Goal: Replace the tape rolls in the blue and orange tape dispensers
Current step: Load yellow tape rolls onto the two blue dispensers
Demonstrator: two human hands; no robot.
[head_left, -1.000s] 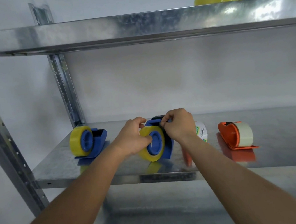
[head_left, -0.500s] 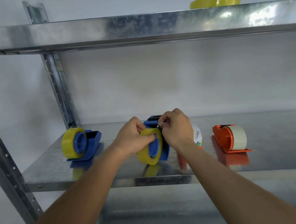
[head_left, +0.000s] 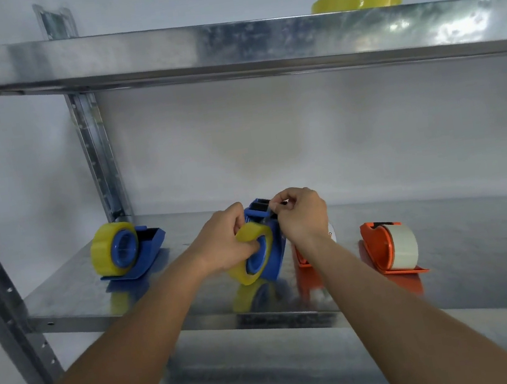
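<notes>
Left hand (head_left: 225, 244) around yellow roll (head_left: 249, 268)

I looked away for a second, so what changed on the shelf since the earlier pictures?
The right hand rose from the yellow roll towards the cutter of the middle blue dispenser, seemingly pinching the tape end. The left hand kept gripping the roll. The left blue dispenser and orange dispenser stayed put.

I see a galvanized steel shelf (head_left: 77, 307), its perforated upright (head_left: 95, 154), the upper shelf (head_left: 163, 54), white wall (head_left: 303, 137) behind.
</notes>
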